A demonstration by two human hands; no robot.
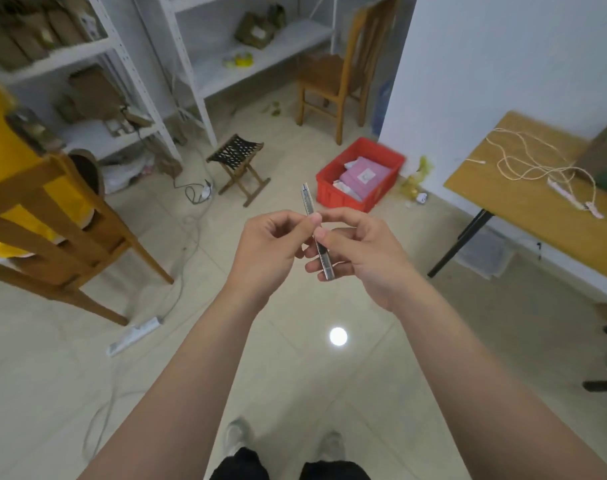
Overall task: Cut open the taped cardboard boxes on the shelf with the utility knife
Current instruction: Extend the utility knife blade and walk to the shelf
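Note:
I hold a slim grey utility knife (309, 202) upright in front of me over the floor. My right hand (361, 251) grips its lower body between thumb and curled fingers. My left hand (271, 247) pinches the knife a little higher, with the thumb tip against it. The upper end of the knife sticks out above both hands. Brown cardboard boxes (94, 91) sit on the white metal shelf (129, 98) at the far left, and another box (255, 31) lies on the rear shelf unit.
A wooden chair (63, 237) with something yellow on it stands close at my left. Ahead are a small folding stool (239, 164), a red crate (359, 174) and another chair (333, 71). At right stands a wooden table (537, 202) with cord. Cables trail on the floor.

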